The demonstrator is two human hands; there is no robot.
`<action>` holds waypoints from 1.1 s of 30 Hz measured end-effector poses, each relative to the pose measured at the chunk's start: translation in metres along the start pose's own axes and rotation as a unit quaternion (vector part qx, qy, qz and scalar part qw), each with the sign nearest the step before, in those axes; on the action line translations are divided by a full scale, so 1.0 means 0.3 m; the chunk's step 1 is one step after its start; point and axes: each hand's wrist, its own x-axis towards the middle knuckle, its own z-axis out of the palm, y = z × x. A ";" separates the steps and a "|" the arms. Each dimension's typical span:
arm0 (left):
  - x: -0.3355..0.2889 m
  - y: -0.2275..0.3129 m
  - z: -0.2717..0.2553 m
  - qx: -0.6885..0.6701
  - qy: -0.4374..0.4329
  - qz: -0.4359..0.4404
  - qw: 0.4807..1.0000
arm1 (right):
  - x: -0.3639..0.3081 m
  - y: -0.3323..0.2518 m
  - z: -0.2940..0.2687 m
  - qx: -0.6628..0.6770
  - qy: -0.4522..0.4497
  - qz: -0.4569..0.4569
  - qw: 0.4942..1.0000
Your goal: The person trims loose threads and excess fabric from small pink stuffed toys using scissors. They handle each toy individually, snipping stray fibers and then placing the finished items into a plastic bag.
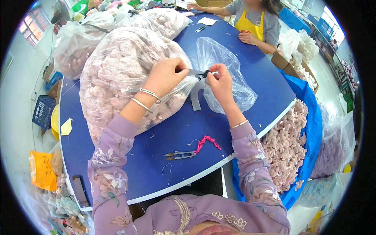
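A big clear plastic bag [121, 74] full of pale pink plush pieces lies on the blue table [156, 182]. Its neck is gathered, and the loose plastic mouth [231, 92] spreads out to the right. At that neck my left hand [166, 75] pinches one end of a grey strip [194, 72]. My right hand [221, 83], closed at the fingertips, grips a dark part of the strip close beside it. A pale length of strip hangs below the neck. Thread snips [179, 155] with a bright pink braided cord lie nearer to me.
Two more filled bags [156, 21] with dark ties stand behind. Across the table is a person in a yellow apron [250, 24]. A blue sack [313, 129] of plush pieces stands at the right edge. A phone [80, 190] lies at the near left corner.
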 end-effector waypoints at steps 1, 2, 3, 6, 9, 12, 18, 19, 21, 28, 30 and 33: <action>-0.002 0.028 -0.020 0.022 0.020 -0.007 1.000 | 0.008 0.003 0.002 -0.017 0.015 0.000 1.000; 0.011 0.038 -0.029 -0.039 -0.011 -0.023 0.999 | -0.003 0.006 0.015 -0.007 0.011 0.009 1.000; 0.032 0.042 -0.036 -0.099 -0.043 -0.038 0.993 | -0.006 0.005 0.028 0.006 0.021 0.010 1.000; 0.062 0.166 -0.051 -0.390 -0.010 0.065 0.918 | -0.002 0.032 0.026 0.022 0.050 0.024 0.998; 0.074 0.151 -0.049 -0.375 -0.037 0.108 0.920 | 0.003 0.004 0.021 0.233 0.031 0.128 0.963; 0.045 0.083 0.043 -0.123 -0.085 0.077 0.986 | 0.017 -0.002 -0.004 0.319 0.049 0.146 0.935; -0.010 0.058 0.172 0.074 -0.033 0.047 0.996 | 0.008 0.000 -0.028 0.017 -0.019 0.011 1.000; -0.013 0.075 0.179 0.099 -0.014 0.061 0.993 | 0.012 0.002 -0.028 0.016 -0.013 0.011 1.000; -0.014 0.085 0.193 0.132 -0.003 0.059 0.989 | 0.025 0.015 -0.027 0.013 -0.001 0.009 1.000; 0.016 0.080 0.228 0.186 0.007 0.040 0.982 | 0.054 0.027 -0.172 0.459 0.073 0.214 0.859; 0.037 0.068 0.246 0.202 0.022 0.036 0.978 | 0.053 0.015 -0.176 0.458 0.084 0.213 0.859; 0.063 0.073 0.255 0.231 0.024 0.016 0.972 | 0.057 0.003 -0.188 0.464 0.105 0.199 0.857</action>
